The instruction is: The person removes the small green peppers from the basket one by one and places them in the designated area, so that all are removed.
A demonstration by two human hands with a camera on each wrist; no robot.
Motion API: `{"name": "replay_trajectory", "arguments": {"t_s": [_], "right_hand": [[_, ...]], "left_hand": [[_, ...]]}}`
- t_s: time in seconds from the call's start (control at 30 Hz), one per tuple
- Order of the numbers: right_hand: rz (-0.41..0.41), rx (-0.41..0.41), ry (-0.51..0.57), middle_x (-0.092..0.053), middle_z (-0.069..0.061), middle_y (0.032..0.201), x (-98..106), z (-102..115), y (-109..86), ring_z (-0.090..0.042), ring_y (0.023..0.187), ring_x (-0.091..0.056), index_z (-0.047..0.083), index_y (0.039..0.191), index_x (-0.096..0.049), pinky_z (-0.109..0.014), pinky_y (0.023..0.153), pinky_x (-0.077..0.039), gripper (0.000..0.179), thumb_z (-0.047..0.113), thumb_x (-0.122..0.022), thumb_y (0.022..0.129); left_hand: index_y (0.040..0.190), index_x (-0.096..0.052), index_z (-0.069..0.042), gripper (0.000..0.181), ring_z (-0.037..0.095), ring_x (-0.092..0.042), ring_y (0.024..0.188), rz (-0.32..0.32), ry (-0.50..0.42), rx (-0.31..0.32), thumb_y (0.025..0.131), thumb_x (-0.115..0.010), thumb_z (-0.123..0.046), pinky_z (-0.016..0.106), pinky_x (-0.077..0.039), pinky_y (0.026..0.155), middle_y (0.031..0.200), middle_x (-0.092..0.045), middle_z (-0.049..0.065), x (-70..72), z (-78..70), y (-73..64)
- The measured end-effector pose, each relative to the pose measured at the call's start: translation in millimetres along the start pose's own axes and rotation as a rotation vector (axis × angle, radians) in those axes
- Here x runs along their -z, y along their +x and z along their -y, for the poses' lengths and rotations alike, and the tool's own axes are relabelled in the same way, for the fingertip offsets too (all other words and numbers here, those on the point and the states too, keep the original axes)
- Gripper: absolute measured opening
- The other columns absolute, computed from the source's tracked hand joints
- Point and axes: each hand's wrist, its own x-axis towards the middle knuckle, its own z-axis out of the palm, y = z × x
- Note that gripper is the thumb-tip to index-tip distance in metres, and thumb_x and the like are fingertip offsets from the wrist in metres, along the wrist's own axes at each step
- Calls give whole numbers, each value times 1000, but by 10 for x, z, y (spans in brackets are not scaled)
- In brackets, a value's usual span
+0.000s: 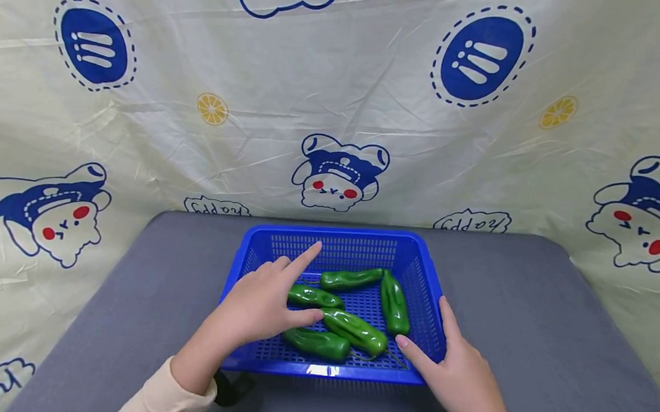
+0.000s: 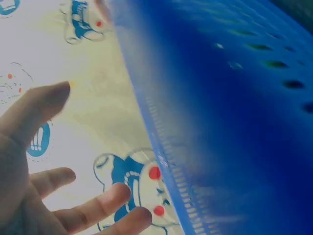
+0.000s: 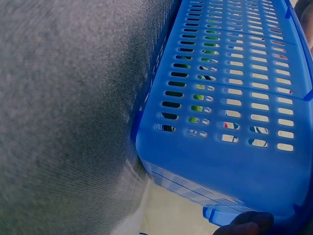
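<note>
A blue perforated plastic basket (image 1: 336,233) stands on the grey table and holds several glossy green peppers (image 1: 354,331). One pepper (image 1: 394,303) lies lengthwise along the right side, and another pepper (image 1: 352,278) lies across the back. Above the basket's left part hovers my left hand (image 1: 263,298), index finger and thumb spread, with nothing held; its fingers (image 2: 93,210) also look spread in the left wrist view. My right hand (image 1: 462,374) grips the basket's right rim, thumb inside and fingers outside. The right wrist view shows the basket's outer wall (image 3: 220,161) and a fingertip near its corner.
Grey cloth covers the table (image 1: 177,271) on both sides of the basket. Behind it hangs a pale curtain (image 1: 263,161) printed with cartoon figures. A black object (image 1: 228,388) shows beside the left sleeve (image 1: 168,398).
</note>
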Motion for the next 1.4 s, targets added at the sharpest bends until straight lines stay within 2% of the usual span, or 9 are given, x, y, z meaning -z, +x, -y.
{"name": "replay_trajectory", "arguments": {"t_s": [0.2, 0.3, 0.4, 0.57, 0.77, 0.83, 1.0, 1.17, 1.4], "right_hand": [[-11, 8, 4, -36, -30, 153, -6, 6, -20, -52, 130, -47, 21, 161, 5, -65, 90, -46, 115, 82, -51, 81], [-15, 11, 7, -37, -31, 152, -5, -5, -18, -52, 130, -48, 20, 161, 5, -64, 89, -47, 115, 80, -54, 81], [-8, 4, 2, -37, -32, 152, -5, -16, -7, -53, 129, -47, 20, 160, 6, -64, 88, -47, 116, 79, -54, 81], [3, -11, 0, -37, -33, 151, -13, -25, 7, -53, 130, -47, 19, 160, 7, -64, 88, -47, 117, 80, -55, 81], [8, -22, 5, -36, -34, 151, -13, -20, 7, -53, 130, -47, 19, 160, 7, -64, 89, -47, 118, 79, -56, 81], [12, -26, 7, -36, -34, 151, -12, -18, 9, -53, 130, -47, 19, 160, 7, -65, 89, -46, 118, 79, -56, 81], [5, -21, 9, -37, -34, 150, -10, -20, 14, -53, 130, -47, 20, 160, 7, -64, 89, -47, 118, 79, -56, 81], [-4, -15, 15, -37, -34, 150, -10, -19, 8, -53, 129, -47, 19, 160, 7, -64, 89, -47, 118, 79, -56, 80], [-6, -14, 23, -38, -33, 151, -15, -6, -3, -53, 130, -48, 20, 160, 7, -64, 88, -47, 119, 81, -56, 79]], "left_hand": [[156, -12, -47, 102, 17, -56, 104, 70, -234, -76, 80, -80, -49, 36, -51, 81, 117, -58, -1, 261, 35, 124], [157, -12, -44, 101, 19, -55, 103, 85, -296, -118, 82, -79, -45, 36, -49, 81, 118, -55, 0, 270, 81, 247], [158, -14, -39, 98, 21, -56, 107, 112, -321, -126, 84, -78, -42, 38, -51, 85, 124, -54, 3, 183, 142, 384], [156, -25, -34, 88, 30, -55, 118, 221, -409, -141, 85, -78, -35, 45, -51, 95, 140, -46, 11, -15, 253, 603], [154, -33, -26, 81, 38, -40, 139, 329, -458, -212, 87, -78, -29, 52, -44, 107, 155, -32, 16, -238, 333, 776], [154, -32, -24, 81, 35, -33, 144, 362, -458, -226, 87, -77, -28, 51, -42, 110, 157, -29, 15, -306, 348, 816], [154, -31, -31, 82, 31, -29, 147, 408, -340, -209, 87, -77, -35, 55, -36, 113, 159, -27, 12, -400, 348, 865], [154, -29, -35, 83, 33, -36, 143, 450, -233, -158, 86, -76, -40, 59, -36, 110, 155, -33, 11, -434, 318, 878], [152, -33, -38, 82, 30, -45, 131, 468, -149, -118, 83, -79, -41, 55, -42, 104, 145, -41, 10, -464, 308, 862]]}}
